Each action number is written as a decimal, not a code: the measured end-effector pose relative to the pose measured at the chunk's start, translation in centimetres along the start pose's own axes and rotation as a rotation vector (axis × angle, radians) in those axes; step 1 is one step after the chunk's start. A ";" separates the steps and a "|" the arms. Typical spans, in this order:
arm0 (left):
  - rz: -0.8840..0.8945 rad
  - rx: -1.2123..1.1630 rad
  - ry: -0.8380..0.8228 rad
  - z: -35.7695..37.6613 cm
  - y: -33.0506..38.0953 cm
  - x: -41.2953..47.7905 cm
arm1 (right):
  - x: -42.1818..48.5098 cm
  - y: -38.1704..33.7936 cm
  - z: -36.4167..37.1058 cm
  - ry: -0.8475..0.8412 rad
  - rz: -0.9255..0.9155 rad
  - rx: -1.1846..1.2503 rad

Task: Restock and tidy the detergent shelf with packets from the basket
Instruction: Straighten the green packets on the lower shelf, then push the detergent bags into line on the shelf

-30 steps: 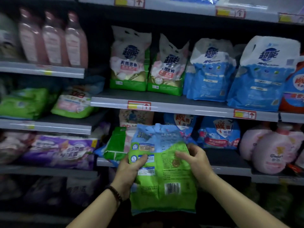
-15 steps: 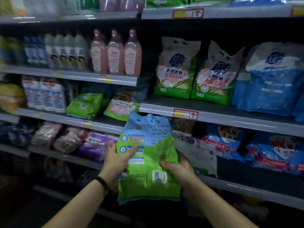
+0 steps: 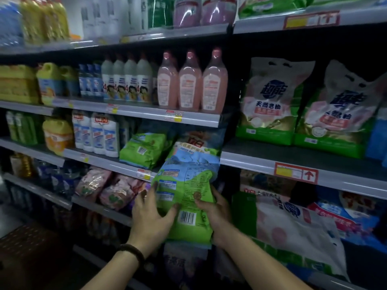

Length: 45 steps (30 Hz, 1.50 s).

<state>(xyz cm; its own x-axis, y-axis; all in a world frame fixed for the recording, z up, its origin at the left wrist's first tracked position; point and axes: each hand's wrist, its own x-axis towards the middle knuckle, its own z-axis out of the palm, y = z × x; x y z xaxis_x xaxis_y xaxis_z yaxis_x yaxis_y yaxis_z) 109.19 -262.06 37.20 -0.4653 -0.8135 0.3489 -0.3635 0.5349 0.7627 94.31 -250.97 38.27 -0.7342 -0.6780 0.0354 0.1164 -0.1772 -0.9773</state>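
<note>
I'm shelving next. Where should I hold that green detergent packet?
By its two long side edges at mid-height, left hand from the left, right hand from the right: the green detergent packet is a tall, soft pouch, upright, likely to sag from one corner.

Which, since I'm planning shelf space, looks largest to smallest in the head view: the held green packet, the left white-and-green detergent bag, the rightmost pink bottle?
1-2. white-and-green detergent bag and green packet: look alike; the packet is nearer the camera, so unranked.
3. pink bottle: clearly smallest.
</note>
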 end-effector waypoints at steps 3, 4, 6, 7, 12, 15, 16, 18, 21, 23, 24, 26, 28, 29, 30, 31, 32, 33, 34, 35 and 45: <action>0.093 0.094 -0.035 0.0 -0.5 1.6 | 3.2 -0.9 1.9 -0.057 -0.065 0.014; 0.116 0.113 -0.050 0.1 -0.7 2.3 | 4.4 -1.2 2.5 -0.059 -0.090 -0.004; 0.156 0.144 -0.056 0.1 -0.5 4.2 | 6.9 -2.0 3.4 -0.035 -0.116 -0.031; 0.177 0.150 -0.056 0.1 -0.3 5.3 | 8.0 -2.5 3.7 -0.015 -0.126 -0.032; 0.299 0.228 0.011 2.6 0.8 12.2 | 14.9 -5.7 4.9 0.027 -0.238 -0.036; 0.239 0.241 -0.071 5.6 1.2 16.6 | 19.0 -5.2 5.4 0.096 -0.305 -0.162; 0.215 0.258 -0.132 6.6 0.9 17.8 | 20.1 -4.4 5.2 0.128 -0.326 -0.272; 0.200 0.345 -0.253 8.3 -0.3 18.9 | 22.0 -1.6 4.3 0.192 -0.320 -0.512; 0.248 0.480 -0.258 9.8 -1.4 19.3 | 22.3 0.3 3.2 0.274 -0.261 -0.728; 0.260 0.498 -0.267 9.9 -1.1 19.5 | 20.6 -0.2 3.4 0.239 -0.263 -0.794; 0.261 0.494 -0.280 9.7 -1.0 19.7 | 19.9 -0.2 3.3 0.221 -0.258 -0.831; 0.260 0.493 -0.298 9.5 -1.1 20.0 | 18.9 0.0 2.8 0.194 -0.252 -0.912; 0.256 0.518 -0.306 9.8 -1.3 19.9 | 18.6 0.1 2.3 0.196 -0.239 -0.983; 0.253 0.530 -0.299 10.1 -1.3 19.9 | 18.6 -0.2 2.4 0.205 -0.220 -1.001; 0.240 0.543 -0.295 10.3 -1.1 19.7 | 18.6 -0.5 2.5 0.219 -0.192 -0.998; 0.221 0.553 -0.297 10.3 -0.8 19.6 | 18.6 -0.9 2.7 0.234 -0.161 -0.986; 0.201 0.563 -0.307 10.2 -0.4 19.4 | 18.6 -1.2 3.0 0.246 -0.133 -0.975; 0.186 0.574 -0.324 10.0 -0.1 19.2 | 18.4 -1.4 3.2 0.253 -0.114 -0.980; 0.174 0.588 -0.343 9.7 0.3 18.8 | 17.9 -1.4 3.3 0.253 -0.106 -1.008; 0.170 0.600 -0.357 9.3 0.6 18.4 | 17.3 -1.4 3.3 0.249 -0.111 -1.055; 0.363 0.513 -0.525 9.4 1.8 5.8 | 3.2 0.6 -8.3 0.047 -0.386 -1.212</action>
<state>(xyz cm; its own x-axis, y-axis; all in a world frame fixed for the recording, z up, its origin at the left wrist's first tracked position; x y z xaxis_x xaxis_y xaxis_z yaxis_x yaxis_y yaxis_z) 98.29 -263.69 35.45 -0.8960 -0.4251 0.1287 -0.3825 0.8857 0.2630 86.48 -247.26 36.06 -0.6096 -0.6978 0.3762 -0.7746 0.4232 -0.4700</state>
